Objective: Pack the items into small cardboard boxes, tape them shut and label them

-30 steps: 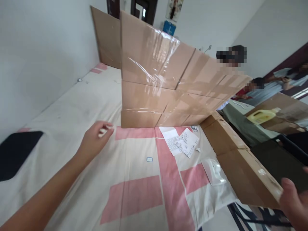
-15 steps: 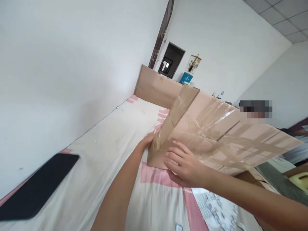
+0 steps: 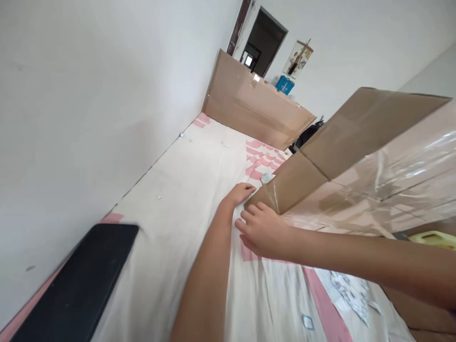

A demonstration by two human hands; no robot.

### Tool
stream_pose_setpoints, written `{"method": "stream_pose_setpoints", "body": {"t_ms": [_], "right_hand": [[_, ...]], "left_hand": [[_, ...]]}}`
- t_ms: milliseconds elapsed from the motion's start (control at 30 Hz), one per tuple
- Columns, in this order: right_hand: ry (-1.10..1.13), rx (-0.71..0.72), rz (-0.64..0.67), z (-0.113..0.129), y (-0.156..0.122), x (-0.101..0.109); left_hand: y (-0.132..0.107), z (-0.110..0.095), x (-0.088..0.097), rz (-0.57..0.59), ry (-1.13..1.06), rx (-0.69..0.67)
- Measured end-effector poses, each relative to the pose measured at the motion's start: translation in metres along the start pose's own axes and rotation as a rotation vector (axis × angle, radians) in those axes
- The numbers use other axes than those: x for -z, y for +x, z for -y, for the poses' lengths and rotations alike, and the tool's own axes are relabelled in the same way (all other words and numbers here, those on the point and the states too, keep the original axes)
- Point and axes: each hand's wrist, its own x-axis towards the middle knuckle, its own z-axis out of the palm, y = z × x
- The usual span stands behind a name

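Note:
A large brown cardboard sheet (image 3: 313, 175) stands tilted on the right, folded along one side and covered with shiny clear tape. My left hand (image 3: 242, 193) is at its near left corner, fingers curled together against the edge. Just below, my right hand (image 3: 261, 230) has its fingers bent over the same corner; its palm side is hidden. A small pale bluish piece (image 3: 266, 178) shows at the cardboard's edge above my hands. Under everything lies a white and pink sheet (image 3: 192, 190).
A black flat pad (image 3: 78, 280) lies by the white wall (image 3: 89, 95) on the left. Another cardboard panel (image 3: 256, 102) stands across the far end. To the right are a printed paper (image 3: 351, 289) and a yellow-green plastic thing (image 3: 432, 238).
The view has shifted. The folded cardboard has swung to the right, uncovering more of the far panel. My right hand has moved onto the near corner, its fingers more curled.

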Motion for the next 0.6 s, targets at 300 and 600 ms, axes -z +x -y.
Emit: {"method": "stream_pose_setpoints", "body": {"t_ms": [300,600], "right_hand": [[0.395,-0.143,-0.306,0.089,0.013,-0.127],[0.447,-0.023,-0.116,0.072,0.011,-0.097]], "left_hand": [[0.055,0.021,0.011,-0.250,-0.210,0.095],[0.044,0.007,-0.013,-0.158,-0.184,0.082]]}}
